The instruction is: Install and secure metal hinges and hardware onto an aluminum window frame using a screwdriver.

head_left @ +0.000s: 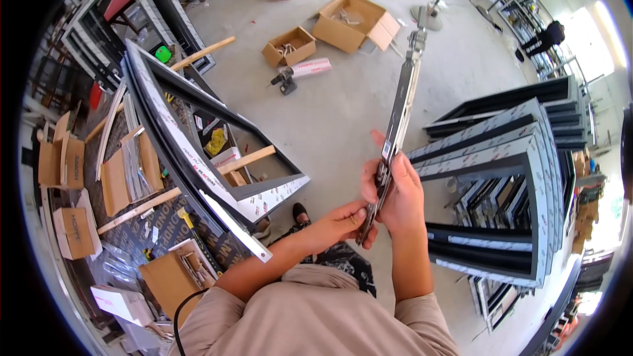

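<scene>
A long metal window hinge [402, 95], a friction stay with stacked grey and silver arms, is held out in front of my body. It slants from my hands up and away to the right, and its far end narrows to a jointed tip. My right hand [403, 194] wraps round its lower part, fingers curled over the arms. Lower down, my left hand [339, 225] pinches the near end between thumb and fingers. The palms and fingers hide part of the lower joints.
A dark window frame [244, 188] leans over the cluttered workbench [161, 227] on my left. Several stacked frames [478, 158] stand to my right. On the floor ahead are a cordless drill [285, 83], a small carton [290, 45] and a larger carton [356, 21]. Another person [546, 38] is far right.
</scene>
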A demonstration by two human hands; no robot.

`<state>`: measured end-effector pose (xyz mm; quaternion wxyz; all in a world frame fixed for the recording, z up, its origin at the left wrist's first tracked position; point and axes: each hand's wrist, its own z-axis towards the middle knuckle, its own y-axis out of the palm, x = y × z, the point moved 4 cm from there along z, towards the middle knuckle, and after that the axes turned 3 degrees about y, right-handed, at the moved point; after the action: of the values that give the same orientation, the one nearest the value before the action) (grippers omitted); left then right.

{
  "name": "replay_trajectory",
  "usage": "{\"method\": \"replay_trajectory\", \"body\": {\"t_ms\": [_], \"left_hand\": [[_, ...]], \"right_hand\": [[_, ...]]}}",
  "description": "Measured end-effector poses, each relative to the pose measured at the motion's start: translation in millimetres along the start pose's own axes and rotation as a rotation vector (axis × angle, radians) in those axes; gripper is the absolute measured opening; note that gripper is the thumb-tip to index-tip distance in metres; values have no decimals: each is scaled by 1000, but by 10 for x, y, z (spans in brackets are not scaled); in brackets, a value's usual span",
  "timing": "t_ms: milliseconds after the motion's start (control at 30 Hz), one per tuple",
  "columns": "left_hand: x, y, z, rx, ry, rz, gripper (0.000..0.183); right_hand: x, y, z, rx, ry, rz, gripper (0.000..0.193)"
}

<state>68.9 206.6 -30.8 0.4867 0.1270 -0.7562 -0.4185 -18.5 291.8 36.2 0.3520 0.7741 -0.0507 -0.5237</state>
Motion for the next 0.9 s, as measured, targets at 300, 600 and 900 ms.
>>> {"method": "replay_trajectory", "body": {"t_ms": [300,600,900], "left_hand": [[-76,351,-176,106,108,1100,27],[644,1441,-755,272,501,1334,22],[928,1375,-315,333,586,671,49]], "right_hand": [[-53,-260,-656,-26,-21,-208,53],[-20,-716,-1376,-204,94,-122,55],[161,-541,-1702,-366,208,-123,52]]}}
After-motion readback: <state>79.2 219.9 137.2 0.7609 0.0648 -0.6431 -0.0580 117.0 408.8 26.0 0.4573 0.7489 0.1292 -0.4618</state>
